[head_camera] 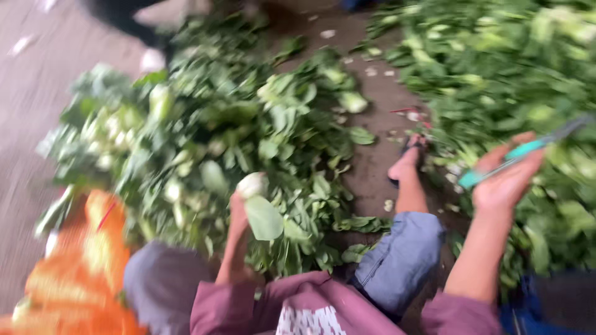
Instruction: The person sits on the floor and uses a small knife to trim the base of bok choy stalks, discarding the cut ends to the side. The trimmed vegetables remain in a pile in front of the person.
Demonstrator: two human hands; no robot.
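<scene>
Leafy green stalk [256,201] sits in the left hand [239,211], fingers closed round its pale base, one broad leaf hanging down. Right hand [506,180] is closed on a teal-handled knife [521,152], raised well apart from the stalk, above the right-hand heap of greens [496,68]. Frame is blurred. Judgement: steady the base firmly and keep fingers behind the cut line when trimming. A second pile [205,136] lies on the floor [379,93].
</scene>
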